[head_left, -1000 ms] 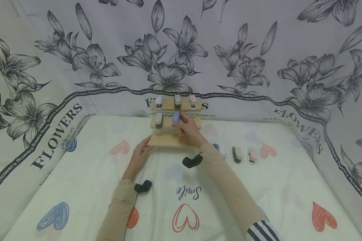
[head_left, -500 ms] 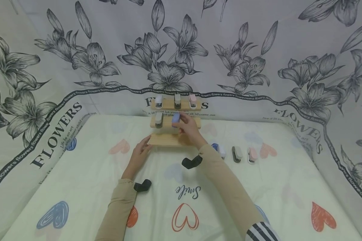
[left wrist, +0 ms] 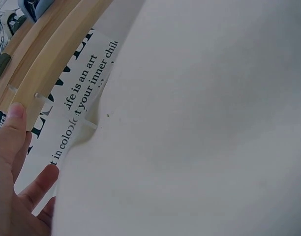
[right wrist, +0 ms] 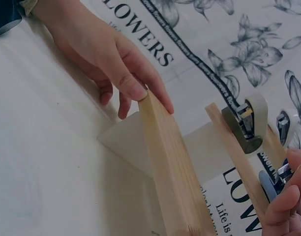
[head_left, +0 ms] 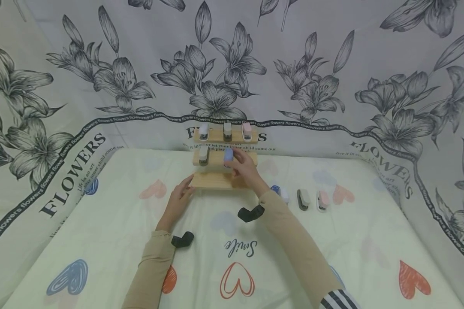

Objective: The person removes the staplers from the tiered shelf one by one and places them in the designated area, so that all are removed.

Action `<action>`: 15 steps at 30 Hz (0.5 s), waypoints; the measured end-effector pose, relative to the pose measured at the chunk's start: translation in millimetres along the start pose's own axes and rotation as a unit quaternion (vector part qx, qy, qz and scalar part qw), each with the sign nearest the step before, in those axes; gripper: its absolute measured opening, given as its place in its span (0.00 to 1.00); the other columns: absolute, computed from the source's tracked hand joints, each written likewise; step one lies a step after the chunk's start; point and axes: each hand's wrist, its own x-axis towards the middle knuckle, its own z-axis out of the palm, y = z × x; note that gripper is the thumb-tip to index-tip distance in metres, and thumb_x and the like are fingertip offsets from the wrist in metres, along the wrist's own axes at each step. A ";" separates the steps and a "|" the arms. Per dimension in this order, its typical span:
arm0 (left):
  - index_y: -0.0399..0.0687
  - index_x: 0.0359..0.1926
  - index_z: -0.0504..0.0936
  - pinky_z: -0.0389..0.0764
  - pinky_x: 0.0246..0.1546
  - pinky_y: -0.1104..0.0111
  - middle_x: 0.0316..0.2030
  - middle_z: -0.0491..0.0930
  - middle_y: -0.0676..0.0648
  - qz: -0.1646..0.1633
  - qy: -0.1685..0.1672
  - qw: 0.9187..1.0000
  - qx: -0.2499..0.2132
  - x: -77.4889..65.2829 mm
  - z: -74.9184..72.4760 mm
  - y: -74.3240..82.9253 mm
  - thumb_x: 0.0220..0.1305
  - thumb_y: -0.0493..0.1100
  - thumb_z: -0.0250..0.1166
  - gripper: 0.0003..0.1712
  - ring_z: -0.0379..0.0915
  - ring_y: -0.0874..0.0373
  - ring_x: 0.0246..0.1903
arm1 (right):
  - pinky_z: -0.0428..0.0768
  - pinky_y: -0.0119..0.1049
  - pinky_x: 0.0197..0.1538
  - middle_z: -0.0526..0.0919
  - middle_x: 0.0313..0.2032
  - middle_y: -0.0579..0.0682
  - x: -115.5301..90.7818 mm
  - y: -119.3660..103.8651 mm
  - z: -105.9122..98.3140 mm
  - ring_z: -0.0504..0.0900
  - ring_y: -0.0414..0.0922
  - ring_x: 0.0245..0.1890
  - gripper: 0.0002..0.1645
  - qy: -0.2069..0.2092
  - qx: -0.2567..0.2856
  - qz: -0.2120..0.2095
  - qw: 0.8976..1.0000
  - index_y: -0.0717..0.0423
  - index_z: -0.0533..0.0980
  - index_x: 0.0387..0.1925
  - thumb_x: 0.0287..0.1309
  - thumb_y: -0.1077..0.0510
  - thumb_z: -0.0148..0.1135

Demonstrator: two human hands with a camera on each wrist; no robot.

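Observation:
A wooden rack of three stepped shelves (head_left: 210, 180) stands at the back of the table. My left hand (head_left: 178, 198) pinches the left end of its lowest board, thumb on the front edge in the left wrist view. On the middle shelf, my right hand (head_left: 249, 171) holds a small blue stapler (head_left: 228, 157) between thumb and fingers. Left of that sits a grey stapler (head_left: 203, 155), apart from it. Along the top shelf are a white stapler (head_left: 203, 131), a grey-and-dark stapler (head_left: 227, 131) and a pink stapler (head_left: 247, 131). The right wrist view shows the blue stapler's base (right wrist: 269, 186) near the board.
Right of the rack, a pale stapler (head_left: 284, 195) lies partly behind the right sleeve, beside another grey stapler (head_left: 303, 199) and a second pink stapler (head_left: 322, 200). A heart-printed cloth (head_left: 220, 240) covers the table. Flowered fabric (head_left: 232, 64) hangs behind the rack.
The blue stapler has shifted slightly right along the middle shelf with my right hand, which still holds it. My left hand stays on the lowest board's end.

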 end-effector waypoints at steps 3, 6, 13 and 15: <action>0.52 0.65 0.59 0.67 0.46 0.52 0.62 0.60 0.43 -0.002 0.000 1.000 0.004 0.0 0.1 -0.6 0.65 0.56 0.48 0.30 0.63 0.47 0.50 | 0.71 0.26 0.21 0.60 0.63 0.52 -4.9 1.7 -3.9 0.68 0.38 0.15 0.38 0.004 0.001 0.000 1.000 0.54 0.60 0.63 0.51 0.62 0.63; 0.52 0.65 0.59 0.67 0.46 0.52 0.62 0.61 0.43 0.000 0.002 1.000 0.013 -0.1 0.1 -1.0 0.66 0.56 0.48 0.30 0.63 0.47 0.50 | 0.71 0.26 0.21 0.63 0.61 0.51 -9.0 3.8 -8.5 0.68 0.37 0.16 0.37 0.010 0.006 0.000 1.000 0.54 0.62 0.61 0.49 0.63 0.64; 0.51 0.65 0.59 0.68 0.45 0.53 0.61 0.61 0.42 0.003 0.006 1.000 0.013 -0.5 0.4 -1.2 0.66 0.55 0.49 0.29 0.64 0.47 0.50 | 0.69 0.26 0.20 0.69 0.56 0.50 -19.0 3.3 -16.1 0.67 0.38 0.16 0.34 0.008 -0.002 0.009 1.000 0.53 0.67 0.58 0.46 0.66 0.63; 0.52 0.65 0.59 0.68 0.45 0.54 0.61 0.61 0.43 0.004 0.006 1.000 0.011 -0.5 0.9 -1.0 0.66 0.55 0.49 0.29 0.64 0.48 0.49 | 0.69 0.27 0.20 0.70 0.55 0.50 -22.8 2.2 -17.4 0.68 0.39 0.17 0.33 0.006 -0.005 0.016 1.000 0.53 0.67 0.57 0.45 0.65 0.63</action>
